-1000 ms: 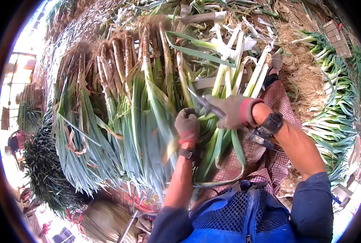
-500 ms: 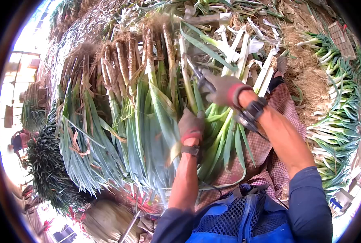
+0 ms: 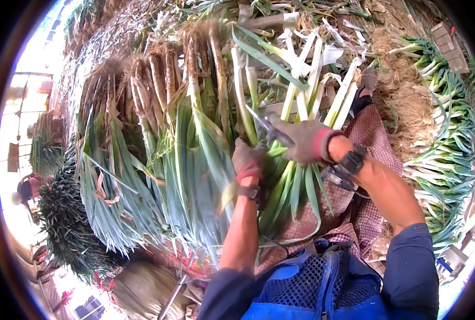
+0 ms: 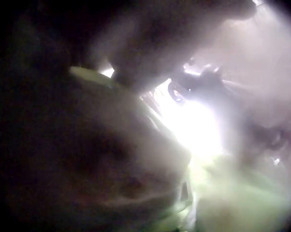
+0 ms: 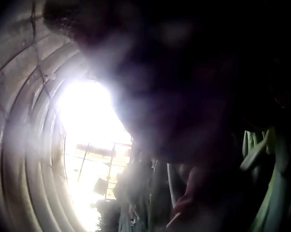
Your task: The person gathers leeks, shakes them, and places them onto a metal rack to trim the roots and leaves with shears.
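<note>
In the head view, my gloved left hand (image 3: 249, 158) grips a leek (image 3: 242, 85) low on its stalk, where the leaves begin. That leek's white stem points up and away from me, beside a second pale stalk (image 3: 252, 88). My gloved right hand (image 3: 307, 140) holds a knife (image 3: 276, 131) by its dark handle, its narrow blade pointing up and left across the stems. Just right of it lie several cleaned leeks (image 3: 315, 72), their leaves spread toward my lap. Both wrist views are dark and blurred; a hand covers much of each.
Leeks with brown, dirty roots (image 3: 157, 74) lie in a thick row on the left. Checked cloth (image 3: 373, 138) covers my legs. At the right, root scraps (image 3: 400, 90) border a long row of cleaned leeks (image 3: 451, 138). Peelings (image 3: 349, 32) litter the ground at the back.
The leek at my left hand has lost its brown outer layer and now shows white. My right hand went up and left with the knife, then came back down and right.
</note>
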Available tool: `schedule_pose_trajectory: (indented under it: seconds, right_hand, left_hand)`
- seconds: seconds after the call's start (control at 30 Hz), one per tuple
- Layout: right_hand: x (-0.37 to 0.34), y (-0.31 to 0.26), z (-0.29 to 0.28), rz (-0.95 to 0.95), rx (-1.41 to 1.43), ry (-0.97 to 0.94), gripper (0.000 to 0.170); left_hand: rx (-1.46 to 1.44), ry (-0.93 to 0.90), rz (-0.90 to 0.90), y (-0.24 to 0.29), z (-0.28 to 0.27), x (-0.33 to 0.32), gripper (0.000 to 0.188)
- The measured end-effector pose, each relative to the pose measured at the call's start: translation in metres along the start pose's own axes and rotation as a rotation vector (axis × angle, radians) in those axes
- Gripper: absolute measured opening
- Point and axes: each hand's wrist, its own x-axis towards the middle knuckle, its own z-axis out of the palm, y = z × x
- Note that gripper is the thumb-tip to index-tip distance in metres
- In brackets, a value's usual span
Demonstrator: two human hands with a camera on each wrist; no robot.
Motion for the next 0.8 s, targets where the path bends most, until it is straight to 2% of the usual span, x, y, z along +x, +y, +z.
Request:
schedule_pose_trajectory:
  seconds: [0.1, 0.13, 0.23, 0.27, 0.37, 0.5, 0.57, 0.6, 0.63, 0.7, 0.73, 0.8]
  right_hand:
    - [0.029, -0.004, -0.015, 0.061, -0.049, 0.106, 0.092]
    - [0.033, -0.008, -0.028, 0.069, 0.027, 0.095, 0.088]
    - [0.072, 0.002, -0.032, 0.105, 0.032, 0.218, 0.084]
    - [0.081, 0.005, -0.034, 0.076, 0.001, 0.244, 0.082]
    - [0.083, 0.008, -0.035, 0.092, 0.004, 0.256, 0.084]
    - [0.039, 0.013, -0.023, 0.085, 0.015, 0.118, 0.093]
    - [0.006, 0.016, -0.018, 0.122, 0.125, 0.064, 0.095]
    - [-0.005, 0.022, -0.013, 0.107, 0.099, 0.041, 0.095]
    - [-0.02, 0.028, -0.004, 0.076, 0.088, 0.105, 0.095]
    - [-0.044, 0.039, 0.009, 0.049, 0.185, 0.087, 0.096]
    - [-0.057, 0.042, 0.013, 0.01, 0.2, 0.103, 0.096]
    - [-0.077, 0.042, 0.018, 0.041, 0.193, 0.048, 0.099]
  left_hand:
    - [0.012, -0.013, 0.005, -0.001, 0.003, 0.004, 0.06]
    - [0.021, -0.03, 0.01, -0.003, 0.005, 0.006, 0.059]
    - [0.026, -0.066, 0.009, -0.004, 0.005, 0.007, 0.055]
    - [0.017, -0.089, 0.007, -0.002, 0.004, 0.008, 0.054]
    - [0.029, -0.11, 0.004, 0.0, 0.003, 0.01, 0.053]
    - [-0.065, -0.125, 0.007, 0.001, 0.0, 0.011, 0.047]
    - [-0.232, -0.164, -0.02, 0.01, -0.007, 0.009, 0.034]
    - [-0.182, -0.131, 0.025, 0.015, -0.012, 0.007, 0.031]
    - [-0.178, -0.137, 0.031, 0.019, -0.014, 0.007, 0.031]
    - [-0.22, -0.182, 0.017, 0.027, -0.015, 0.009, 0.029]
    - [-0.431, -0.223, -0.011, 0.034, -0.017, 0.009, 0.029]
    - [-0.265, -0.149, 0.172, 0.055, -0.027, 0.018, 0.03]
